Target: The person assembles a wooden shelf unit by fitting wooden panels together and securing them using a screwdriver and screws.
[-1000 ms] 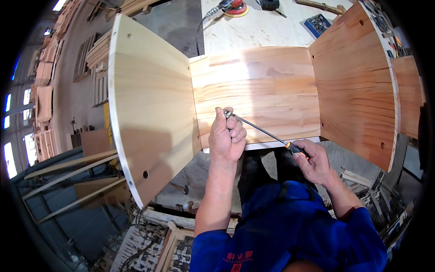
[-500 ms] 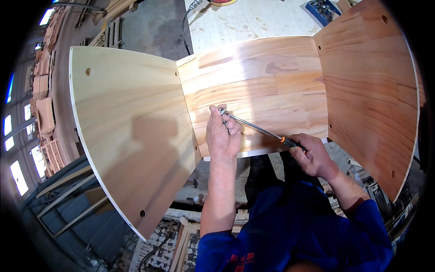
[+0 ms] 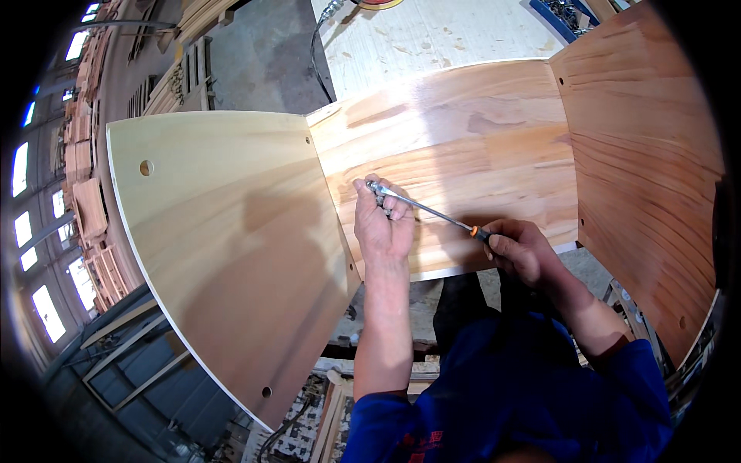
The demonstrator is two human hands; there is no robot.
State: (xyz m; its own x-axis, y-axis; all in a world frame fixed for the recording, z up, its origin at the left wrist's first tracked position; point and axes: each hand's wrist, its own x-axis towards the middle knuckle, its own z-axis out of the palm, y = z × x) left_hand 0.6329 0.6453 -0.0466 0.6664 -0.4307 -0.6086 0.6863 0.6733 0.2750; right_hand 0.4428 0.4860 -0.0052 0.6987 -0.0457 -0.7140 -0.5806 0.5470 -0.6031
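My left hand (image 3: pixel 384 222) pinches a small metal fitting at the tip of a long screwdriver (image 3: pixel 429 208), against the reddish back panel (image 3: pixel 463 139) of a wooden cabinet frame. My right hand (image 3: pixel 519 248) grips the screwdriver's orange and black handle, lower and to the right. The shaft slants up-left between the two hands. A pale side panel (image 3: pixel 224 239) with round holes stands out on the left, and a reddish side panel (image 3: pixel 648 177) on the right.
A light plywood workbench top (image 3: pixel 432 42) lies beyond the frame, with a black cable (image 3: pixel 318 54) and a blue tray (image 3: pixel 559 15) of small parts. Stacks of wooden slats (image 3: pixel 89 208) fill the left. Timber and scrap lie on the floor below.
The view has tilted down and drawn closer, so the panels look larger. Both hands keep their hold on the screwdriver at the same spot on the back panel.
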